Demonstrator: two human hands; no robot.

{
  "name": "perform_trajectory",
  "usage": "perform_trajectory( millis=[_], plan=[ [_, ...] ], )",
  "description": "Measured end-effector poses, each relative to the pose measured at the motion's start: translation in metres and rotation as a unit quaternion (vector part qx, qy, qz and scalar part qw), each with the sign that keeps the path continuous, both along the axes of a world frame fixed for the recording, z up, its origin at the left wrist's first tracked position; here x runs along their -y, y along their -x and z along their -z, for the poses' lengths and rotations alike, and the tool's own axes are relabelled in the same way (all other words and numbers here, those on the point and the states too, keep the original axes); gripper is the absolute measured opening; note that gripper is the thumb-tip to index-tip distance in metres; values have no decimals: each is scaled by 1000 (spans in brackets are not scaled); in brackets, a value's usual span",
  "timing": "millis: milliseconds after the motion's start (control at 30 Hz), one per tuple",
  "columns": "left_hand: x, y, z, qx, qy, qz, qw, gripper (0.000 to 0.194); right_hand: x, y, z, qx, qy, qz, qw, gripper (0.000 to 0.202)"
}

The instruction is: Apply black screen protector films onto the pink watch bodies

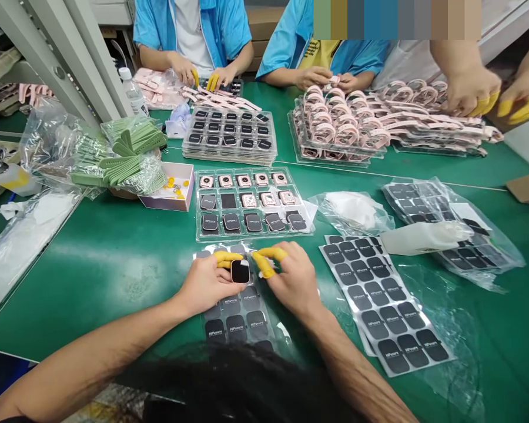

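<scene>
The left hand [209, 281] grips a square watch body [240, 271] by its edges, above a label sheet [235, 328] on the green counter [114, 264]. The screen faces the camera; the rear side is hidden. The right hand [291, 275] is positioned just beside the watch body, with its yellow-covered fingers bent. A small whitish patch is visible at these fingertips; whether they are closed on anything cannot be determined. Both hands cover the upper part of the label sheet, and dark hair [229, 385] obscures its lower end. The clear tray [255, 237] beyond the hands contains watch bodies and dark squares. At right, a lying bottle [423, 238] partly overlaps a plastic bag [489, 249], whose folds blur the sheets inside. Co-workers opposite are cut off by the upper edge; coloured blocks [397, 19] mask part of that area.
</scene>
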State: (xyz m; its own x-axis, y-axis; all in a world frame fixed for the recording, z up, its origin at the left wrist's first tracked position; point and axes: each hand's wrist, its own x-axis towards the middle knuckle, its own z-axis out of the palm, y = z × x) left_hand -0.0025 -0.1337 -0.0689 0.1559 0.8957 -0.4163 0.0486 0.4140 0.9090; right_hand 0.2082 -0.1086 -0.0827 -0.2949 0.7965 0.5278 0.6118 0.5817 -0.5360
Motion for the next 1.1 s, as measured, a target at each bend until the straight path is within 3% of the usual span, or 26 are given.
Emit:
perform_trajectory(
  millis=[200, 300, 400, 467, 600, 700, 800, 900, 1100],
  plan=[
    [0, 0, 1, 38, -14, -12, 999, 58, 3, 15, 5, -26, 41, -26, 999, 15],
    [-2, 1, 0, 26, -8, -10, 1000, 58, -4, -6, 9, 45, 25, 95, 994, 19],
    [-3, 3, 0, 16, -10, 5, 1000, 61, 19, -41, 6, 91, 6, 146, 985, 19],
    [-5, 3, 1, 14, -19, 2, 1000, 61, 53, -53, 3, 63, 20, 81, 995, 33],
    [-6, 3, 5, 12, -48, -2, 999, 60, 119, -37, 2, 18, 132, -159, 978, 61],
    [-5, 2, 7, -2, -58, 3, 998, 60, 138, -10, 6, 17, 173, -187, 967, 65],
    [-5, 3, 8, -10, -67, 8, 998, 60, 138, 9, 8, 36, 176, -201, 963, 63],
    [-6, 4, 9, 5, -63, 13, 998, 60, 130, 6, 7, 25, 149, -197, 969, 67],
    [-7, 6, 8, 40, -55, 6, 998, 57, 88, -39, -2, 14, 40, -44, 998, 52]
  ],
)
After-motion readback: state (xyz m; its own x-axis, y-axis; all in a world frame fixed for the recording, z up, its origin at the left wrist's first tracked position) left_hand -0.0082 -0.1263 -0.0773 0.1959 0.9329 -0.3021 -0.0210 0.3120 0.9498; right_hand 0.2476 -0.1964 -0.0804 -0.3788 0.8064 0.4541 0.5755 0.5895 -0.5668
